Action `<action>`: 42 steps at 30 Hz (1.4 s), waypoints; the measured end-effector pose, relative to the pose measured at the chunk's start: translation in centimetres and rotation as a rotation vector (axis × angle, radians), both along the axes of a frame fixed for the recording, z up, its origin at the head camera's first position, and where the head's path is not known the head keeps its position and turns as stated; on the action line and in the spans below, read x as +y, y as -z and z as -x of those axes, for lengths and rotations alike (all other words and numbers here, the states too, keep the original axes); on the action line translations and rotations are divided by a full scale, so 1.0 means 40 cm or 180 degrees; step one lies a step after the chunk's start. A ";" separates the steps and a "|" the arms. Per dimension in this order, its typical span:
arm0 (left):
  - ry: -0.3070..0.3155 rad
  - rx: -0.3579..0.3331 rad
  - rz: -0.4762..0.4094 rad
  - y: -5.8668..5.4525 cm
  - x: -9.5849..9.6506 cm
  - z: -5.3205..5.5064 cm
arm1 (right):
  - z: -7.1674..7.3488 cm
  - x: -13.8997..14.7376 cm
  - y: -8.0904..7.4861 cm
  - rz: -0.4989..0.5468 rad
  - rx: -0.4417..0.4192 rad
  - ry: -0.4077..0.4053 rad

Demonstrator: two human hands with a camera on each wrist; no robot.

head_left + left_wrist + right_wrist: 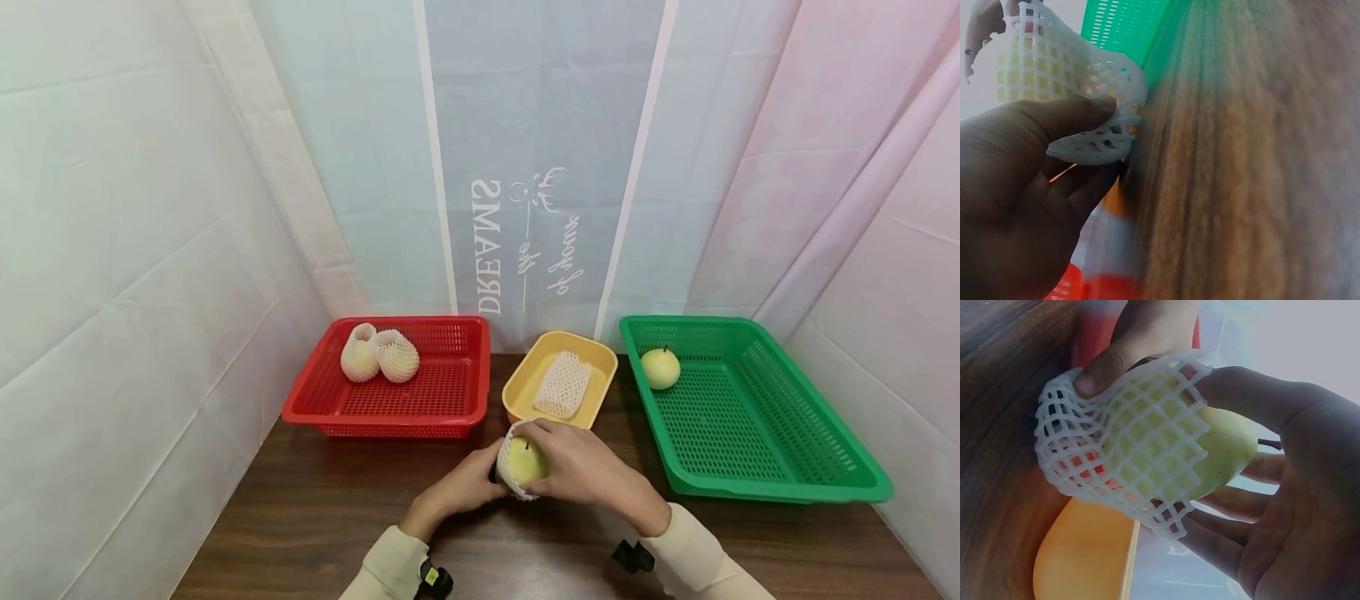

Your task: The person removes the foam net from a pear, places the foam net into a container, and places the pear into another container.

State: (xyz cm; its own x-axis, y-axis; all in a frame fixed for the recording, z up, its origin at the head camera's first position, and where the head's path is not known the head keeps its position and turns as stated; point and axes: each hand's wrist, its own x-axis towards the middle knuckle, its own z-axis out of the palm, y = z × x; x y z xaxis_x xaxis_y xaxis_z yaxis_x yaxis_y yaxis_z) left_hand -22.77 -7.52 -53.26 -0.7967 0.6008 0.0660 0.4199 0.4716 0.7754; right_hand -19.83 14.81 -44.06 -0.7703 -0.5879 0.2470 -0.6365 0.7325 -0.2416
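Note:
A yellow-green pear [527,462] with a short stem sits partly inside a white foam net sleeve [1147,437], just in front of the yellow tray. My right hand [581,462] grips the pear from its stem end, thumb and fingers around its sides and at the net's open edge. With thumb and fingers, my left hand [468,482] pinches the loose far end of the net, as the left wrist view shows. That end of the net is bunched beyond the pear, while the stem end of the pear [1229,450] sticks out bare.
At the left stands a red basket [382,421] holding two netted pears [378,358]. Behind my hands, a yellow tray [570,338] contains flat white foam netting [564,385]. One bare pear [660,369] lies in the green basket [780,487] at the right. Curtains hang behind the wooden table [300,508].

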 end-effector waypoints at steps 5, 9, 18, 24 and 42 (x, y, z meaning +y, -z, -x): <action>-0.0054 0.0024 -0.0030 0.003 0.002 0.002 | 0.003 0.001 -0.007 0.0017 0.0035 -0.0007; -0.0102 0.0056 -0.0030 0.005 0.002 0.003 | 0.003 0.002 -0.011 0.0015 0.0077 -0.0020; -0.0162 0.0113 -0.0029 0.007 0.000 0.008 | 0.004 0.004 -0.019 0.0053 0.0117 -0.0054; -0.0144 0.0263 -0.0059 0.009 0.001 0.008 | 0.007 0.005 -0.025 0.0041 0.0130 -0.0066; -0.0218 0.0332 -0.0136 0.011 0.000 0.011 | 0.014 0.016 -0.043 0.0198 -0.0025 -0.0180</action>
